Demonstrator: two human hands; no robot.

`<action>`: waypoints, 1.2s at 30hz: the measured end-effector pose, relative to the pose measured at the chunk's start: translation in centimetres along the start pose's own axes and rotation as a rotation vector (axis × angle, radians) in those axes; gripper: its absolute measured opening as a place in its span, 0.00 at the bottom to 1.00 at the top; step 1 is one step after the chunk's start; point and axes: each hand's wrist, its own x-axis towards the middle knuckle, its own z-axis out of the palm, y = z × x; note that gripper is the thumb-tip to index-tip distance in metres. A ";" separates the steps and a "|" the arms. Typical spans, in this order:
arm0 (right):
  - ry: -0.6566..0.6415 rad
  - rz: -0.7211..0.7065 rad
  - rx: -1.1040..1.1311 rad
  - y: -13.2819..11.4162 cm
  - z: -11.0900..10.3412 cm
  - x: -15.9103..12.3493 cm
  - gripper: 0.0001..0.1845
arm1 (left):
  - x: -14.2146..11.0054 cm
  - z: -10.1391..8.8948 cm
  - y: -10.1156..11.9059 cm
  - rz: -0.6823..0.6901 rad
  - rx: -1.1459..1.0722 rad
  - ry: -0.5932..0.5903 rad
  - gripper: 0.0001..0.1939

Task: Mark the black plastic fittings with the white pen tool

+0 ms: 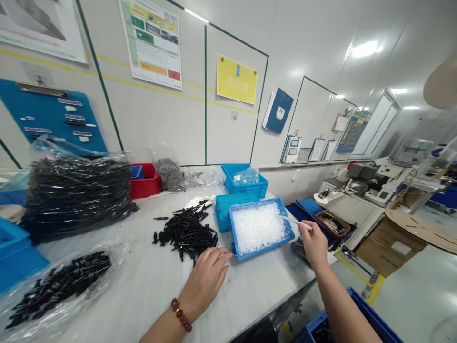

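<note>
My right hand [314, 244] is closed around slim pale tweezers [293, 219]. Their tips reach over the right side of a blue tray [262, 251] filled with small clear-white pieces [259, 226]. The tray is tilted, its back edge raised against a blue bin [222, 214]. By the tray's near left corner is my left hand [209, 274], palm down, fingers outstretched and slightly bent; nothing shows in it. Just beyond that hand lies a loose pile of slender black plastic parts [187, 231]. Whether the fingertips touch the tray is unclear.
At left stand a large clear bag of black parts [78, 195] and an open bag of black pieces [64, 283]. A red bin [146, 183] and another blue bin [246, 183] line the wall. The table edge [282, 305] runs past my right arm, above a floor bin [352, 312].
</note>
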 end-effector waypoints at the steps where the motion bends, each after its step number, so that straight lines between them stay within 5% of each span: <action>1: 0.000 -0.007 -0.015 -0.1 0.0 0.0 0.22 | 0.0 0.0 0.0 0.002 -0.002 -0.001 0.13; 12: -0.016 0.140 0.203 -0.1 2.4 0.1 0.20 | 0.1 0.0 0.0 0.004 -0.005 0.004 0.13; 23: -0.138 0.384 0.564 -1.6 0.9 -0.8 0.22 | 0.1 0.1 -0.4 -0.042 0.020 0.079 0.11; 32: -0.465 0.525 0.625 -4.3 2.1 -5.1 0.26 | 0.1 -0.2 -0.8 -0.131 0.143 0.052 0.10; 36: -0.619 0.463 0.505 -4.9 3.1 -7.2 0.27 | 0.1 -0.3 -1.0 -0.135 0.171 -0.003 0.13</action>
